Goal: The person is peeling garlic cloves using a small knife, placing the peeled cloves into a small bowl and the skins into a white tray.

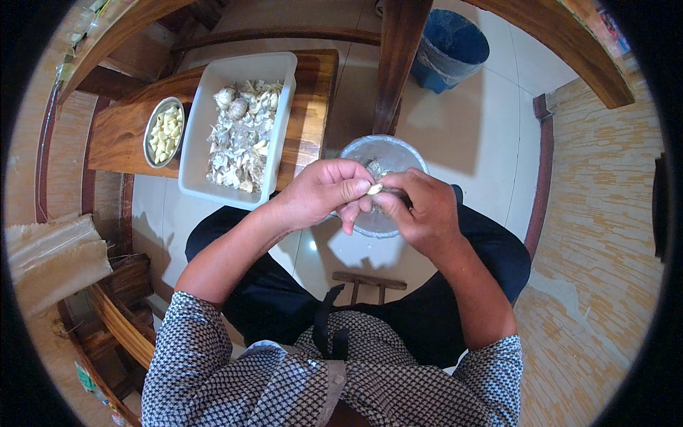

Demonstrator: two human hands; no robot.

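Note:
A pale garlic clove is pinched between the fingertips of my left hand and my right hand. Both hands are over a round bin lined with clear plastic. Bits of skin lie inside the bin, partly hidden by my fingers. To the left, a white plastic tray holds whole garlic bulbs, loose cloves and many papery skins. Beside the tray, a round metal bowl is filled with peeled garlic cloves.
Tray and bowl rest on a wooden bench. A blue bucket with a plastic liner stands on the tiled floor beyond a wooden post. A small wooden stool is between my legs. A patterned wall rises at right.

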